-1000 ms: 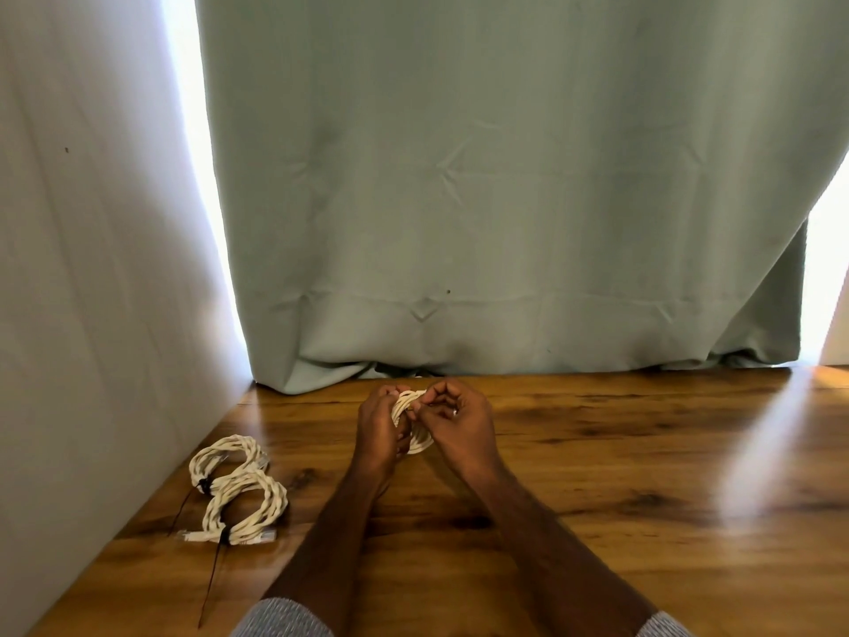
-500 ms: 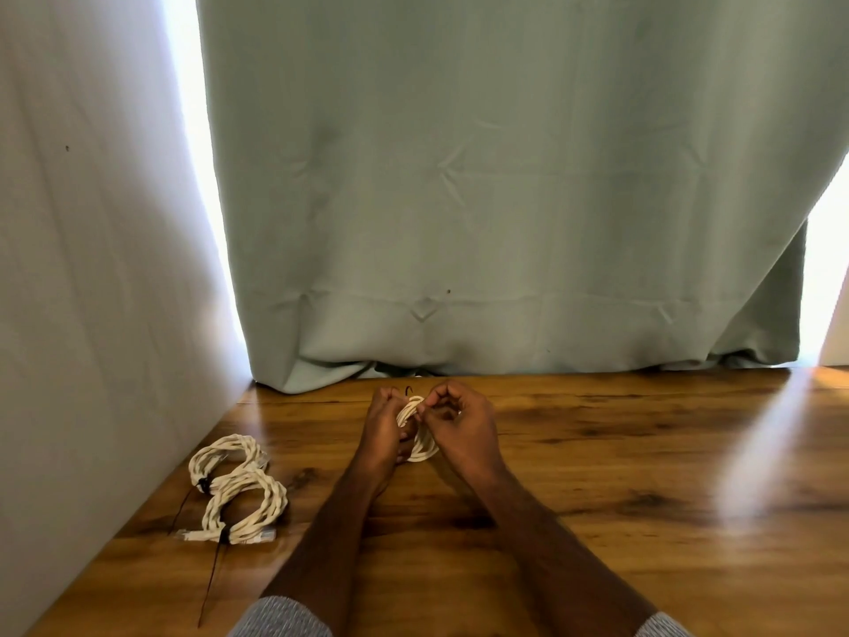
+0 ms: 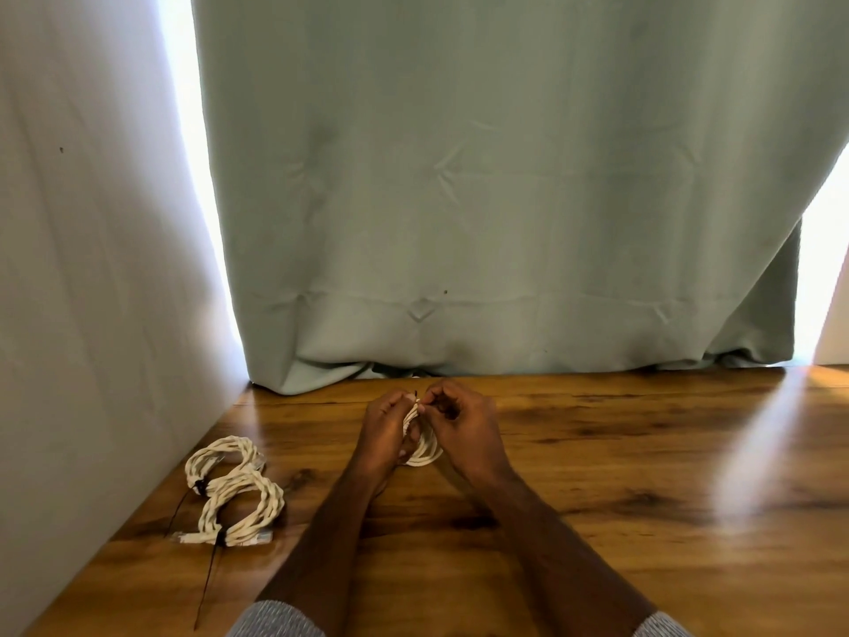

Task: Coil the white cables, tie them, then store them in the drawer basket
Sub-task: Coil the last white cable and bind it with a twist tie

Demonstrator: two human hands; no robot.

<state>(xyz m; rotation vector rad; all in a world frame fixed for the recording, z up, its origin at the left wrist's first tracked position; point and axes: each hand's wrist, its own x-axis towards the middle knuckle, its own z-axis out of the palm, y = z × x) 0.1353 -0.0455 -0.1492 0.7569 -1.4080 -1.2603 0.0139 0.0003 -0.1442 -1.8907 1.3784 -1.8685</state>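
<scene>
While tying, coil (image 3: 423,445) kept upright on bench (image 3: 597,521), gripped in left hand (image 3: 385,427) to stop loops springing loose. Right hand (image 3: 461,427) fingers (image 3: 429,400) pinching dark tie (image 3: 416,394) at coil's top, likely cinching. Left of both hands, well apart: two tied coils (image 3: 234,491). No basket visible.

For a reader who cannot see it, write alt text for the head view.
Both hands, left hand and right hand, hold a white cable coil above a wooden table, pinching its top. Two tied coils lie at left, a green curtain behind.
</scene>
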